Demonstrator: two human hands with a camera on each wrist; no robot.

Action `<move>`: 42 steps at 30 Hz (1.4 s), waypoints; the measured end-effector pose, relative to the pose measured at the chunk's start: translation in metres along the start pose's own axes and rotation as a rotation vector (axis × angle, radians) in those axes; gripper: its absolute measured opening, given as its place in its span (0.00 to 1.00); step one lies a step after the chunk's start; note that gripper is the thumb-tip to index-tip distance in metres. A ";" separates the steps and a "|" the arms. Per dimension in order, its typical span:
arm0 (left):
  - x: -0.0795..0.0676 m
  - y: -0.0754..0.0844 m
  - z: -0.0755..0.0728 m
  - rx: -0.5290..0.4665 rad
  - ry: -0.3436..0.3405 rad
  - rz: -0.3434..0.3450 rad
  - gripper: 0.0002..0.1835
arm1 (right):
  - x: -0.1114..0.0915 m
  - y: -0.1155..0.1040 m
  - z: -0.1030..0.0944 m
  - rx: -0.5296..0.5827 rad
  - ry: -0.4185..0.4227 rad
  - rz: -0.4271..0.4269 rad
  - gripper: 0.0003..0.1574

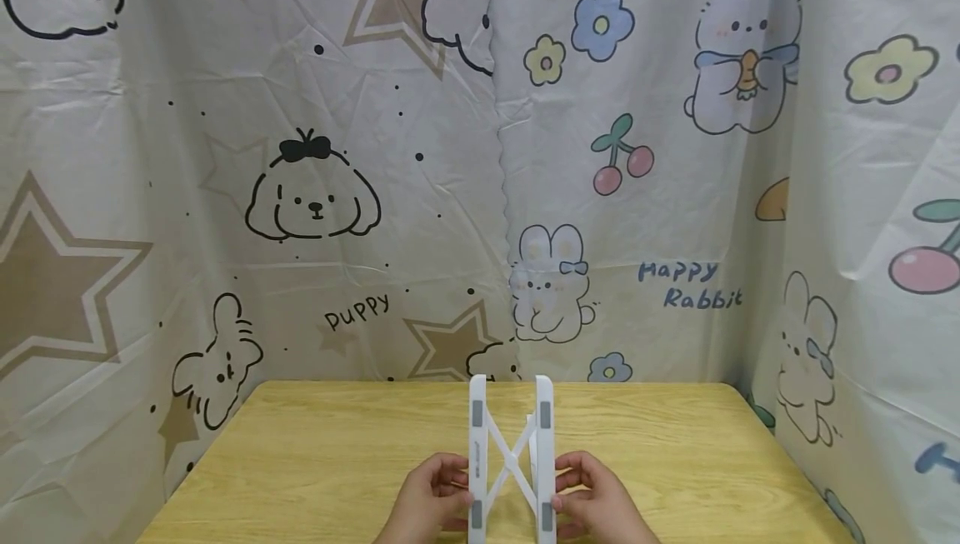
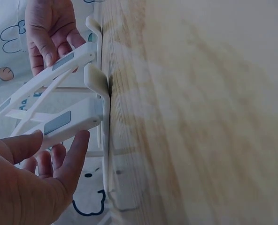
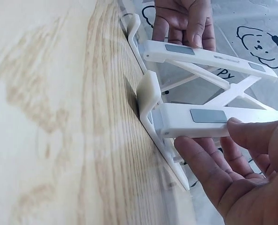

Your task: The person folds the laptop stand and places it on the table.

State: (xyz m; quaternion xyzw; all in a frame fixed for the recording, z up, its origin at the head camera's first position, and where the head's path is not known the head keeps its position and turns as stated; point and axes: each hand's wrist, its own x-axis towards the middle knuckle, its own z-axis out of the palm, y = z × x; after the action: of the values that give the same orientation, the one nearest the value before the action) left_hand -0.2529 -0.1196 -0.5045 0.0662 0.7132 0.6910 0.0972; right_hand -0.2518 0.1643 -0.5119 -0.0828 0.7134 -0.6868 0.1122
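A white folding laptop stand [image 1: 512, 459] stands on the table with its two side rails apart and a crossed brace between them. Grey pads line the rails, and hooked lips [image 3: 148, 91] at the near end touch the wood in the right wrist view. My left hand [image 1: 429, 496] grips the left rail between thumb and fingers, near its lower end. On the opposite side my right hand [image 1: 600, 498] holds the right rail the same way, thumb beside the grey pad [image 3: 208, 116]. Some fingertips of both hands are hidden behind the rails in the head view.
The wood-grain table [image 1: 337, 436] spreads out around the stand. Behind it and at both sides hangs a white curtain [image 1: 450, 194] printed with puppies, rabbits, stars and flowers, reaching down to the table's back edge.
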 end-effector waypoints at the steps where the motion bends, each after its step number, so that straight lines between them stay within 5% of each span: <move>1: 0.000 0.000 0.000 0.003 0.001 0.005 0.22 | 0.000 0.000 0.001 -0.001 0.004 0.001 0.30; 19: -0.004 -0.002 0.012 0.061 0.095 0.062 0.21 | -0.006 -0.005 0.015 0.003 0.062 0.014 0.32; 42: 0.000 0.003 0.031 0.123 0.122 0.121 0.21 | -0.002 -0.002 0.025 0.010 0.089 -0.003 0.32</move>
State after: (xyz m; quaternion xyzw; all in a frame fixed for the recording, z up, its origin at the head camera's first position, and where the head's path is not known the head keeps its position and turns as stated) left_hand -0.2455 -0.0893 -0.5025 0.0728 0.7536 0.6532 0.0075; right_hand -0.2431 0.1403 -0.5107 -0.0529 0.7139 -0.6937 0.0797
